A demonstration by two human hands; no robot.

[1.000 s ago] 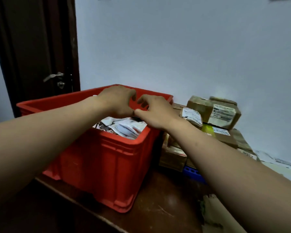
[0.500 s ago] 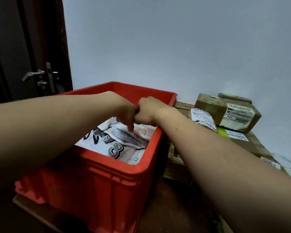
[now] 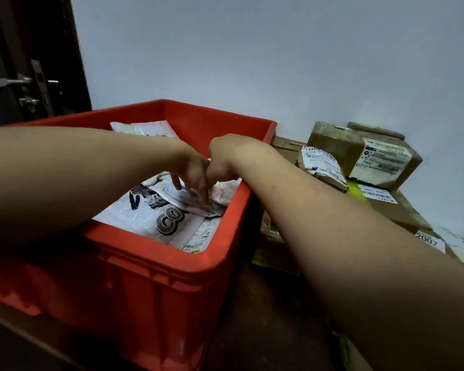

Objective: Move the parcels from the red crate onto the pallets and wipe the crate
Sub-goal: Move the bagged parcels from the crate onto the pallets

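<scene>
a pale wall (image 3: 279, 62) fills the bkgd, w/ a dark door (image 3: 24, 62) at far left. in front, the red crate (image 3: 150, 303) takes up the near left of the frame, not yet emptied. a large white printed mailer (image 3: 142, 218) lies flat inside. another pale bag (image 3: 145, 129) shows at the crate's far wall, & a small crumpled bag (image 3: 214, 203) sits on top by its right wall. just right of the crate, brown cardboard boxes (image 3: 332, 148) w/ shipping labels are stacked against the wall. any pallet under them is hidden.

two bare forearms reach in from the near edge & meet over the crate. the left hand (image 3: 193, 170) points down, fingers hooked into the small crumpled bag, apparently pinching it. the right hand (image 3: 223, 159) is pressed against the left, knuckles up. its fingers are hidden, so can't tell whether it grips the bag or only steadies it.

step in hand, by the look of it: unloading, still early, w/ the top bag being picked. several parcels remain, so wiping is a long way off. next move prob. calls for a firm hold on the slack plastic & a lift clear of the crate's right rim. a short carry right to the box stack would follow, w/ care not to drag the bags beneath along.
</scene>
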